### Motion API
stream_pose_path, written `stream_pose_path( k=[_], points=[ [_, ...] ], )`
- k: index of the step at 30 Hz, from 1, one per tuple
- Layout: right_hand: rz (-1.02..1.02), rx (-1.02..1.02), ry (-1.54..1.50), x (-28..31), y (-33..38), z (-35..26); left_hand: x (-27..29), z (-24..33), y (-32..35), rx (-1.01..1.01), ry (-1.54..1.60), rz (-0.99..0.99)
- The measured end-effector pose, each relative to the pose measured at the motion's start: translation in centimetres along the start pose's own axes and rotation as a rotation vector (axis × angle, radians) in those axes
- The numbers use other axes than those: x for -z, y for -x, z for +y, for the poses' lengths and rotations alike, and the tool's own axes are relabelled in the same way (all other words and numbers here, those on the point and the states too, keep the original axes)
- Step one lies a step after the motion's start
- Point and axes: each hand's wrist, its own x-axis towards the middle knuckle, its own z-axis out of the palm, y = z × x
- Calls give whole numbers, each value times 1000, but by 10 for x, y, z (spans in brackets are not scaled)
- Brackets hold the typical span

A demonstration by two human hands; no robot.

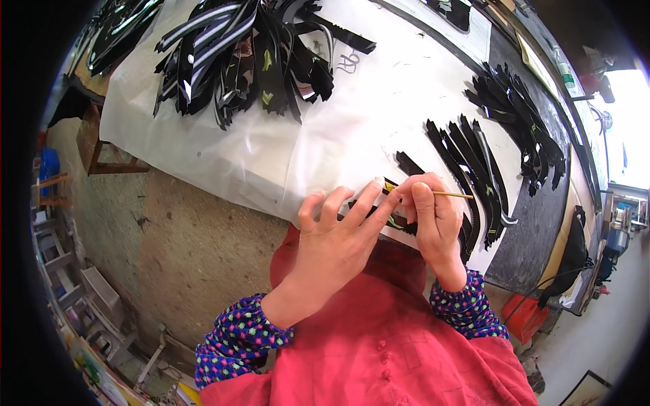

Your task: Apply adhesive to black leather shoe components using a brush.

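Note:
My right hand (437, 220) is closed in a pinch around a thin yellowish stick (452, 195), its rear end pointing to the right. The stick's tip is hidden by my fingers. Beside it, my left hand (342, 233) lies with fingers spread over a short black strip (401, 223) at the table's near edge, thumb and index finger close to the right fingertips. A small yellow patch (389, 185) shows between the hands. Several long black strips (474, 169) with jagged ends lie side by side just right of my right hand.
White sheeting (223, 155) covers the table. A large heap of black strips (264, 61) lies at the far left, and another bunch (521, 118) rests on the dark surface (535, 230) at right. A black cloth item (574, 254) hangs over the right edge, near a red container (525, 318).

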Motion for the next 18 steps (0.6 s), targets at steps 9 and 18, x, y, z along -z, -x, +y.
stream_pose_path(
  k=[9, 18],
  points=[
    [-19, 107, 87, -4, -3, 3, -2, 0, 0, 8, -18, -10],
    [-79, 95, 61, 3, -2, -2, 0, 1, 0, 13, -6, -7]
  ],
)
